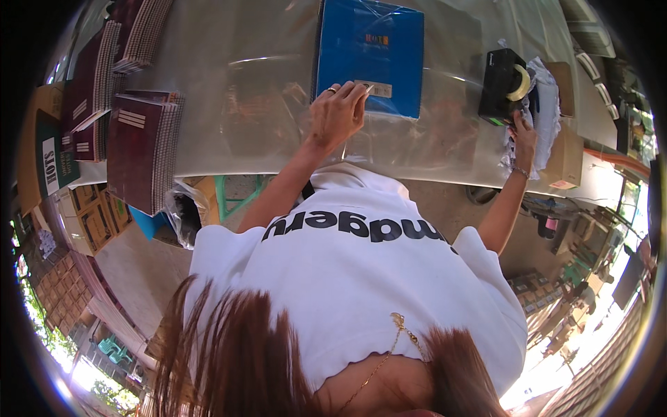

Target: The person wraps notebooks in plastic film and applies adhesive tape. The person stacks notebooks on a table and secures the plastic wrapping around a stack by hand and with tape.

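A blue spiral-bound notebook (389, 62) with a pale label near its lower edge lies on the table, under a glossy clear film. My left hand (339, 112) is closed in a pinch at the notebook's lower left part, beside the label. A small whitish bit shows at its fingertips, too small to name. Off to the right stands a black tape dispenser (498, 87) with a roll of clear tape (519, 83). My right hand (524, 139) reaches its near end, fingers drawn together there; what they pinch is hidden.
Stacks of maroon spiral notebooks (142, 149) stand at the table's left. Crumpled white material (547, 104) and a cardboard box (564, 156) lie beside the dispenser. Clear plastic sheeting covers the table (243, 125). Cartons (87, 215) and a green stool (236, 198) are below the edge.
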Available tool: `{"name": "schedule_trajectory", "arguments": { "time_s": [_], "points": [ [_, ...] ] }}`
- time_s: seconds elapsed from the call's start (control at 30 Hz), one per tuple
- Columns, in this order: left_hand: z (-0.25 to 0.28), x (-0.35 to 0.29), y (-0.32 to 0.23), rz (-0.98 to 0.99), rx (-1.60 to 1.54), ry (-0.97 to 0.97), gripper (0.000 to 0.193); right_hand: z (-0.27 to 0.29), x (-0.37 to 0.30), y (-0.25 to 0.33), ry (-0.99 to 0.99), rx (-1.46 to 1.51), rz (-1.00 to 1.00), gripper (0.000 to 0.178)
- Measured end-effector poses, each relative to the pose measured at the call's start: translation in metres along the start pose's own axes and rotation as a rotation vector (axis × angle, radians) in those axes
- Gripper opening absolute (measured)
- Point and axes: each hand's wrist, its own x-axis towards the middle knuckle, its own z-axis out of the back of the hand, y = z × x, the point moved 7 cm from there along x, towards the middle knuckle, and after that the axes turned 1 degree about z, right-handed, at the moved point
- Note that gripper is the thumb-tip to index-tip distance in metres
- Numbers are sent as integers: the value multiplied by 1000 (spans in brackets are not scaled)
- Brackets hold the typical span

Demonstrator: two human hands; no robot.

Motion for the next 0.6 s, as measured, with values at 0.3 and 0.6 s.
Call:
{"name": "schedule_trajectory", "arguments": {
  "time_s": [0.3,0.6],
  "points": [
    [-4,-1,-2,2,34,-58,9,2,-14,-32,-8,426,40,20],
    [-2,2,-3,32,85,-60,17,11,-45,-62,-117,-251,77,13]
  ]
}}
